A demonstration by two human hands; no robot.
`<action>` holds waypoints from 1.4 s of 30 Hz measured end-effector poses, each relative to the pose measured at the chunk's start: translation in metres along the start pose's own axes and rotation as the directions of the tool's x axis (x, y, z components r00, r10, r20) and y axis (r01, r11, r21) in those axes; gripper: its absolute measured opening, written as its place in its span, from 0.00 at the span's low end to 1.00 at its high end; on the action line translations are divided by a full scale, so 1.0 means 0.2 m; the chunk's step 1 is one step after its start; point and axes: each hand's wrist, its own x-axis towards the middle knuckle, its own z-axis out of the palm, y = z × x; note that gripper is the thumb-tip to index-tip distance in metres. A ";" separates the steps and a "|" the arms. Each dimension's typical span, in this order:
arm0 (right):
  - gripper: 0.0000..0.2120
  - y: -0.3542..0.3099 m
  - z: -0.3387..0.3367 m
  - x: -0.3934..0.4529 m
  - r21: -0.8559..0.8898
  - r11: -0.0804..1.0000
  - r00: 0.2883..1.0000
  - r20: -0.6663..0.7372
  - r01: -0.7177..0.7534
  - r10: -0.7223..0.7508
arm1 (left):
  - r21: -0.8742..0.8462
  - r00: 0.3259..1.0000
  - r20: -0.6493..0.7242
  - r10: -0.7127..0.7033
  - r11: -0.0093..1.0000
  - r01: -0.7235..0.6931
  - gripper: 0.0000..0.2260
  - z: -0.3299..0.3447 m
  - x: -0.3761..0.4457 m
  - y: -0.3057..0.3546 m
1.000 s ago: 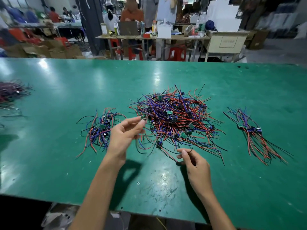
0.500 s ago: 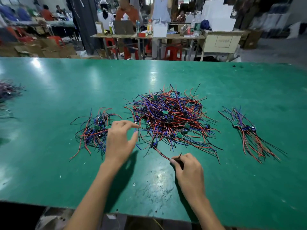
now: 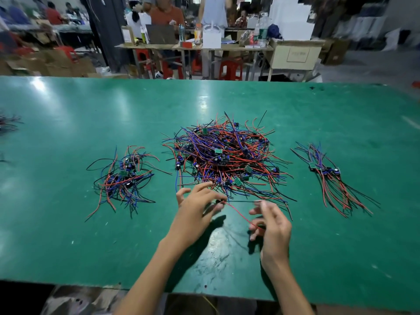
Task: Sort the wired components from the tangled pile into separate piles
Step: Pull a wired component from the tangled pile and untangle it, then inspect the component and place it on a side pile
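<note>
A big tangled pile [image 3: 227, 155] of red, blue and black wires with small green boards lies mid-table. A smaller sorted pile [image 3: 123, 180] sits to its left, and a fanned-out bunch [image 3: 329, 178] to its right. Just in front of the big pile, my left hand [image 3: 197, 210] pinches a small dark component at its fingertips. A red wire [image 3: 241, 214] and a black wire run from it to my right hand [image 3: 270, 223], whose fingers pinch the wire ends. The component is raised slightly off the table.
The green table [image 3: 68, 235] has a near edge just below my forearms. Another wire bundle [image 3: 6, 123] lies at the far left edge. Beyond the table stand work desks [image 3: 193, 46], red stools and seated people.
My left hand moved right from beside the left pile to the front of the big pile and took hold of a component. My right hand rose, stretching the wires between both hands.
</note>
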 end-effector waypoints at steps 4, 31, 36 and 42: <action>0.14 -0.02 -0.03 0.01 0.146 0.989 0.999 -0.043 -0.015 0.021 | -0.229 0.978 -0.179 -0.109 0.971 0.066 0.10 -0.04 0.02 0.08; 0.09 -0.01 0.01 -0.02 -0.018 0.999 0.977 0.208 0.043 -0.038 | -0.419 0.836 -0.397 -0.379 0.885 0.202 0.09 -0.39 0.17 -0.12; 0.09 -0.01 0.01 0.00 -0.034 0.998 0.977 0.210 0.052 -0.044 | -0.244 0.706 -0.444 -0.551 0.833 0.497 0.10 -0.54 0.24 -0.49; 0.09 -0.01 0.00 -0.01 -0.063 0.996 0.971 0.232 0.070 -0.053 | 0.363 0.824 -0.396 -0.405 0.755 0.546 0.17 -0.40 0.29 -0.56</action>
